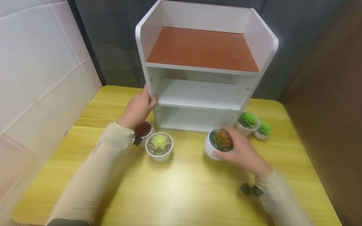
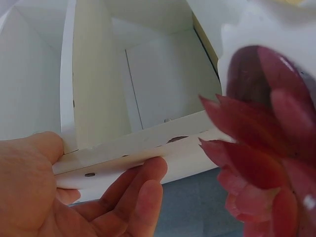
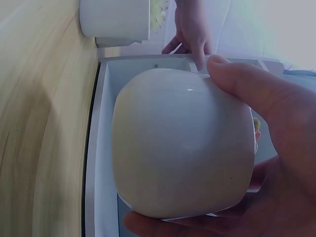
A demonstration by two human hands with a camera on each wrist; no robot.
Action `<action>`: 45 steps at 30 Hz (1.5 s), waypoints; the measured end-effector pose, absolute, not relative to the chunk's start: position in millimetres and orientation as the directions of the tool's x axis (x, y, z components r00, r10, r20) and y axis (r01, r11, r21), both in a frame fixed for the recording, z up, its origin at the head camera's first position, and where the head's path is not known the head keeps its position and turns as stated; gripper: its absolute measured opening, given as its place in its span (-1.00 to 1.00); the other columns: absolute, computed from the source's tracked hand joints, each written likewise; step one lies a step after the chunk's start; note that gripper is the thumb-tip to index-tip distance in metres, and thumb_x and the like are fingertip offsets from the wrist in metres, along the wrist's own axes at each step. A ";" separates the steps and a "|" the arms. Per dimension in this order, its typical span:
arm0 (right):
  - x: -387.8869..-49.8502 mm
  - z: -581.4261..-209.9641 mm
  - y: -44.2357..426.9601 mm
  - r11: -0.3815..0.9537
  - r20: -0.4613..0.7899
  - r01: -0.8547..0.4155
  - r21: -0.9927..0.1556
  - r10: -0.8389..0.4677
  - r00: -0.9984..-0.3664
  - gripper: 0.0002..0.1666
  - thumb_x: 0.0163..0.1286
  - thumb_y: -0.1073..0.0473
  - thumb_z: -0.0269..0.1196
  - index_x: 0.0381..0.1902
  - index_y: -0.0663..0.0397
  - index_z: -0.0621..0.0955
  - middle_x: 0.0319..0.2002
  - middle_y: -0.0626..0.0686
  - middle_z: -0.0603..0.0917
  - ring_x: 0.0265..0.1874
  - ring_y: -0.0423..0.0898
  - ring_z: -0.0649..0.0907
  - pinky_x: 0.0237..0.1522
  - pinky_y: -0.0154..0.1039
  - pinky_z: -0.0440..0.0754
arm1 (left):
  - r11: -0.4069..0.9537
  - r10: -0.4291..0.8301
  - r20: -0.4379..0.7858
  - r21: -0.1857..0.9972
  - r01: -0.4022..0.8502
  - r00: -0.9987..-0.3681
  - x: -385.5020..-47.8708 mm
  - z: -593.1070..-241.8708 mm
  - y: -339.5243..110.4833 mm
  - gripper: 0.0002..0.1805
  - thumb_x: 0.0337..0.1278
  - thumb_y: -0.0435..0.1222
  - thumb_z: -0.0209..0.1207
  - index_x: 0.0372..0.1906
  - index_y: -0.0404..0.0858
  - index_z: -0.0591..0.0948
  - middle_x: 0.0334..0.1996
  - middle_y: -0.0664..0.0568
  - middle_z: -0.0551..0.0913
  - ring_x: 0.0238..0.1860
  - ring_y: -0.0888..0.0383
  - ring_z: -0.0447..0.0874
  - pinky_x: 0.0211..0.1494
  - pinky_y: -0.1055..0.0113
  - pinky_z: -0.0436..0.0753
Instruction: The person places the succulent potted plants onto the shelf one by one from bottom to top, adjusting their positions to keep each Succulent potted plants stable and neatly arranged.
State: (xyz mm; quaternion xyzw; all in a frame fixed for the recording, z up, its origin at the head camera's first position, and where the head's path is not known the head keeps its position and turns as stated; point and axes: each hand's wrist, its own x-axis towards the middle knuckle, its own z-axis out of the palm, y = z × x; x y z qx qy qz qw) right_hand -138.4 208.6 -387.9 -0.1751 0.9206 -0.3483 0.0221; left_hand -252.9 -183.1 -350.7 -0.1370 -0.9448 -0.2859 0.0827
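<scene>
My left hand (image 1: 137,108) grips the left side panel of a white shelf unit (image 1: 202,67), thumb at the front edge, as the left wrist view also shows with the hand (image 2: 98,197) on the panel. My right hand (image 1: 244,153) holds a white rounded pot (image 1: 210,150) with an orange succulent (image 1: 222,139), fingers and thumb around its sides. In the right wrist view the pot (image 3: 182,143) fills the middle, in front of the shelf. A red succulent (image 1: 142,129) in a white pot sits beside my left wrist. Next to it stands a yellow-green succulent (image 1: 159,141).
Two green succulents, one in a larger pot (image 1: 247,124) and one in a small pot (image 1: 261,135), stand by the shelf's right side on the yellow wooden table (image 1: 175,194). Dark panels rise behind, a white sheet (image 1: 42,62) at left, a brown panel (image 1: 325,94) at right.
</scene>
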 end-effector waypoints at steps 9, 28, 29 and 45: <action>-140.8 -388.1 210.1 0.687 0.077 -0.295 -0.664 -0.330 -0.941 0.23 0.20 -0.26 0.65 0.61 0.20 0.36 0.45 0.25 0.53 0.42 0.26 0.51 0.42 0.32 0.45 | 0.798 0.210 0.225 0.524 0.299 -0.952 -251.8 -350.2 -183.0 -0.26 0.73 -0.06 -0.03 0.70 -0.29 0.01 -0.04 -0.37 0.74 -0.27 -0.16 0.66 -0.26 -0.03 0.60; -147.1 -385.4 203.7 0.689 0.060 -0.277 -0.670 -0.321 -0.945 0.23 0.20 -0.26 0.65 0.62 0.15 0.36 0.48 0.27 0.50 0.43 0.27 0.50 0.43 0.31 0.44 | 0.796 0.211 0.222 0.527 0.299 -0.952 -251.7 -349.9 -183.5 -0.25 0.73 -0.07 -0.03 0.72 -0.27 -0.01 -0.02 -0.38 0.73 -0.25 -0.17 0.67 -0.23 -0.05 0.61; -147.5 -385.5 203.4 0.691 0.058 -0.276 -0.668 -0.321 -0.945 0.23 0.20 -0.27 0.65 0.62 0.15 0.36 0.48 0.26 0.49 0.44 0.27 0.49 0.44 0.31 0.43 | 0.796 0.210 0.223 0.527 0.299 -0.952 -251.8 -350.0 -183.5 -0.25 0.73 -0.07 -0.03 0.71 -0.27 -0.01 -0.01 -0.38 0.73 -0.25 -0.17 0.67 -0.23 -0.05 0.61; -155.6 -383.5 198.1 0.704 0.059 -0.290 -0.648 -0.334 -0.941 0.24 0.19 -0.29 0.64 0.63 0.13 0.35 0.51 0.26 0.46 0.44 0.27 0.49 0.43 0.31 0.44 | 0.797 0.204 0.210 0.531 0.287 -0.956 -252.1 -350.6 -185.3 -0.25 0.73 -0.06 -0.04 0.71 -0.28 -0.01 -0.07 -0.35 0.73 -0.29 -0.15 0.64 -0.27 -0.02 0.59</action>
